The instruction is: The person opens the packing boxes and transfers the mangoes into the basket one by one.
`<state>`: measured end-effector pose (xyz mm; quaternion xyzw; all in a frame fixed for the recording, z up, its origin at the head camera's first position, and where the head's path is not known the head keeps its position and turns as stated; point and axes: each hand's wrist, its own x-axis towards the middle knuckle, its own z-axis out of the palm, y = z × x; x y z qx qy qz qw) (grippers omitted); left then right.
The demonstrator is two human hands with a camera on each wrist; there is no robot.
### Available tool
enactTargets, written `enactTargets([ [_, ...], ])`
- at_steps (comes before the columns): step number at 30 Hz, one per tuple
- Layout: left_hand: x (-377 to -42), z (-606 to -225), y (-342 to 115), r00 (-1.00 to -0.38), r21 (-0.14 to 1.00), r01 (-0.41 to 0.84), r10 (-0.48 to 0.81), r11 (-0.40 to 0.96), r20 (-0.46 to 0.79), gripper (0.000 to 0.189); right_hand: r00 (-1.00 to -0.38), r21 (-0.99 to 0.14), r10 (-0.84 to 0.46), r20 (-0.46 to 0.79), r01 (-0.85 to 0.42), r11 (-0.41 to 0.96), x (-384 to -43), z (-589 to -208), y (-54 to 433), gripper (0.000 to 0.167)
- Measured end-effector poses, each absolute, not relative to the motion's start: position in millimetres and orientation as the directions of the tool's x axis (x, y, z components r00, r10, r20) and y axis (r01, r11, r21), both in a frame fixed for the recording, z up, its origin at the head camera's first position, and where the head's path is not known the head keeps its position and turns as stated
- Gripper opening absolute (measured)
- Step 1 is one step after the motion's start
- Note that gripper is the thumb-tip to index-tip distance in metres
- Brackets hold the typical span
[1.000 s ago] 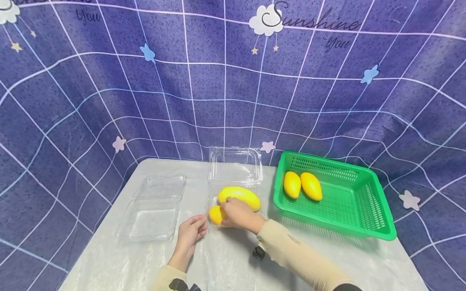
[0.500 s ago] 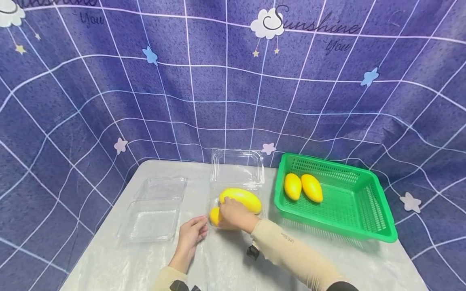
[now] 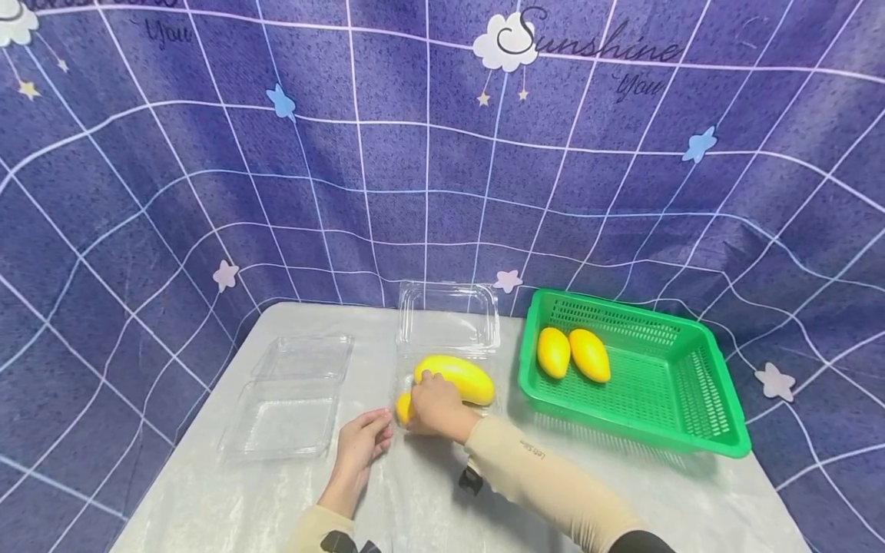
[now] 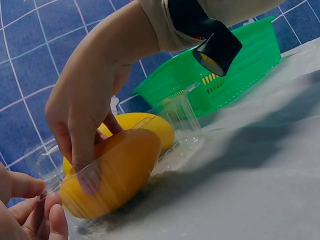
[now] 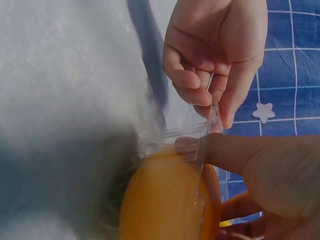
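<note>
A clear plastic clamshell container (image 3: pixel 448 316) stands unfolded with its lid raised at the back. Two yellow mangoes lie in its base, a rear mango (image 3: pixel 465 376) and a front mango (image 3: pixel 403 409). My right hand (image 3: pixel 439 407) reaches down from above and grips the front mango, covering most of it in the head view. In the left wrist view its fingers lie between the front mango (image 4: pixel 122 175) and the rear one. My left hand (image 3: pixel 359 447) pinches the container's left edge; the right wrist view shows that edge between the thumb and fingers of the left hand (image 5: pixel 217 50).
A second clear clamshell container (image 3: pixel 283 421) lies unfolded on the left of the table (image 3: pixel 228 499). To the right stands a green basket (image 3: pixel 632 439) with two mangoes (image 3: pixel 590 355) at its left end. A purple grid-patterned curtain (image 3: pixel 387 177) hangs behind the table.
My right hand and forearm have shifted slightly left, and less of the front mango shows in the head view. The left hand stays at the container's edge.
</note>
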<state>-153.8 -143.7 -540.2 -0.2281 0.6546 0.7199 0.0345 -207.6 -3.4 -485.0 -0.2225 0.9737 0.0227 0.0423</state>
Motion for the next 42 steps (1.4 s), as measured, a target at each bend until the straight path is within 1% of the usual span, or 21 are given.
enactTargets([
  [5,-154,-540,-143,-0.89,0.925,-0.356,-0.252,-0.136,-0.38,0.035,-0.897,0.034,-0.434,-0.077,-0.438,0.899,-208,-488,-2,0.052],
  [7,-154,-541,-143,-0.889,0.924,-0.357,-0.254,-0.136,-0.381,0.035,-0.893,0.018,-0.443,-0.079,-0.445,0.895,-209,-487,-2,0.051],
  [13,-155,-542,-145,-0.89,0.925,-0.352,-0.254,-0.144,-0.378,0.037,-0.857,-0.027,-0.512,-0.056,-0.511,0.859,-215,-484,-3,0.036],
  [16,-156,-543,-145,-0.889,0.924,-0.355,-0.253,-0.144,-0.381,0.037,-0.847,-0.041,-0.531,-0.037,-0.529,0.847,-218,-486,-3,0.033],
  [23,-154,-545,-145,-0.89,0.923,-0.356,-0.247,-0.147,-0.383,0.037,-0.845,-0.058,-0.534,-0.004,-0.533,0.844,-218,-487,2,0.038],
  [26,-155,-544,-146,-0.892,0.925,-0.348,-0.25,-0.151,-0.376,0.038,-0.849,-0.085,-0.528,0.003,-0.526,0.846,-219,-485,5,0.041],
  [30,-155,-543,-146,-0.891,0.924,-0.35,-0.25,-0.154,-0.379,0.039,-0.849,-0.134,-0.528,0.011,-0.525,0.841,-220,-484,9,0.04],
  [35,-155,-543,-145,-0.892,0.926,-0.346,-0.251,-0.153,-0.375,0.039,-0.835,-0.187,-0.544,0.082,-0.549,0.815,-218,-485,19,0.039],
  [37,-154,-544,-145,-0.893,0.927,-0.341,-0.253,-0.156,-0.371,0.038,-0.824,-0.196,-0.555,0.115,-0.567,0.8,-216,-486,22,0.043],
  [40,-154,-544,-144,-0.895,0.928,-0.337,-0.253,-0.159,-0.368,0.039,-0.806,-0.197,-0.574,0.144,-0.592,0.782,-215,-488,25,0.054],
  [42,-153,-544,-144,-0.896,0.928,-0.335,-0.25,-0.162,-0.366,0.039,-0.797,-0.2,-0.583,0.157,-0.604,0.772,-214,-489,27,0.057],
])
